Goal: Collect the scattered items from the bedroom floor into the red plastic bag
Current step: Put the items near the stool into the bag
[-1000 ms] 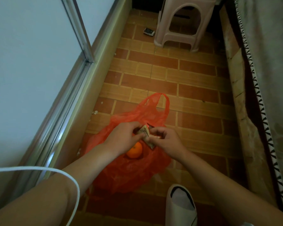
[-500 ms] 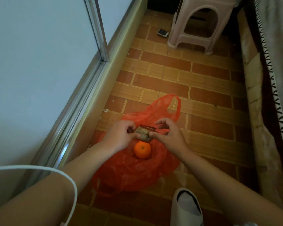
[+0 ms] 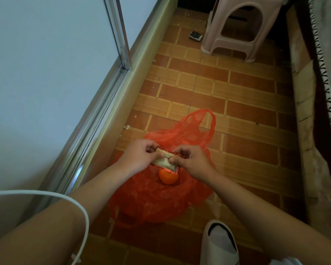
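Far left, a pale wall point(image 3: 46, 73) with a metal sliding-door frame point(image 3: 120, 35) is seen running down to a beige sill along the floor. A white cable point(image 3: 65, 199) is looped across the left forearm at the bottom corner.

Moving in, the left hand point(image 3: 139, 155) is curled, and one end of a small crumpled wrapper point(image 3: 165, 159) is pinched between its thumb and fingers. The wrapper is held above the red plastic bag point(image 3: 161, 197), which is spread out flat on the brick-pattern floor tiles point(image 3: 246, 115) with one handle loop pointing away. An orange point(image 3: 168, 176) is seen just below the wrapper, in the bag's mouth; whether it's fully inside can't really be told. The wrapper's other end is pinched by the right hand point(image 3: 193, 159), fingers curled in tight, so the thing is stretched between both hands.

Further back, a small dark object point(image 3: 195, 35) is left lying on the tiles just beside a leg of a pink plastic stool point(image 3: 243, 25). Near the bottom, a white slipper point(image 3: 220, 243) is seen beside the bag. On the right edge, a patterned blanket point(image 3: 329, 54) is draped over what looks like a bed side.
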{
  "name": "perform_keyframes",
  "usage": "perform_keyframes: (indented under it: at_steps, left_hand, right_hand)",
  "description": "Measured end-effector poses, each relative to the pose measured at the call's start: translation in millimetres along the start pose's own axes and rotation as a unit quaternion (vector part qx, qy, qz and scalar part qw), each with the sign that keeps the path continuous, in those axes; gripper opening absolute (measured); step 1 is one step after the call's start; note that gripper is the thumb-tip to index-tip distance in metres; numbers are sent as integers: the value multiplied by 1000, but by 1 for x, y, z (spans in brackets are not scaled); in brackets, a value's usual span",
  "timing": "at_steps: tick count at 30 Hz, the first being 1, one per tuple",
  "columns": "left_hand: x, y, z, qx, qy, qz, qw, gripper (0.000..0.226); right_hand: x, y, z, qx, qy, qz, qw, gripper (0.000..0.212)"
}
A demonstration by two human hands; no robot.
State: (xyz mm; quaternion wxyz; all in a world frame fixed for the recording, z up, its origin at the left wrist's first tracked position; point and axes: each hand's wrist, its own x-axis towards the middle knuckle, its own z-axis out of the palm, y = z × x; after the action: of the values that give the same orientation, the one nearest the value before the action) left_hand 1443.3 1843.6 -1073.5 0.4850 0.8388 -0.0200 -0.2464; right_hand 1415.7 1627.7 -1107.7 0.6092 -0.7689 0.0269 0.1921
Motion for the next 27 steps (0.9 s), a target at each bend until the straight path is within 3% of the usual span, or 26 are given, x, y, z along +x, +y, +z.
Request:
perform_keyframes:
  at_steps: [5, 11, 15, 21, 27]
  left_hand:
    - [1, -5, -1, 19, 35, -16, 999, 17]
    - [1, -13, -3, 61, 69, -26, 995, 11]
    - [-1, -16, -11, 157, 97, -28, 982, 11]
    - [-12, -14, -19, 269, 82, -22, 959, 12]
    - [-15, -23, -29, 251, 89, -39, 963, 9]
  right_hand:
    - [-1, 5, -2, 35, -6, 41, 999, 26]
    - [13, 3, -8, -55, 76, 39, 995, 18]
    - [24, 3, -13, -158, 101, 40, 981, 21]
    - [29, 8, -2, -250, 49, 59, 965, 6]
    - [43, 11, 27, -299, -74, 37, 951, 14]
